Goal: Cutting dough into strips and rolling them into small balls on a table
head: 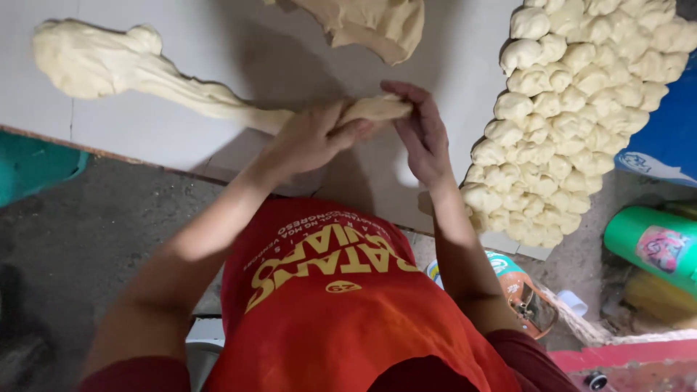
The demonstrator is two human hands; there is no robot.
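A long rope of pale dough (131,72) lies across the white tabletop (239,43), thick at the far left and thin toward the middle. My left hand (308,138) is closed around the thin end of that rope. My right hand (421,134) pinches the tip of the same dough just right of the left hand. A heap of several small dough balls (573,109) covers the table's right side. Another flat lump of dough (370,25) sits at the top edge.
The table's front edge runs diagonally from left to lower right. Below it is grey floor (87,232). A green can (650,247), a round lidded container (519,290) and a blue bag (671,131) lie on the right. A teal object (29,167) is at left.
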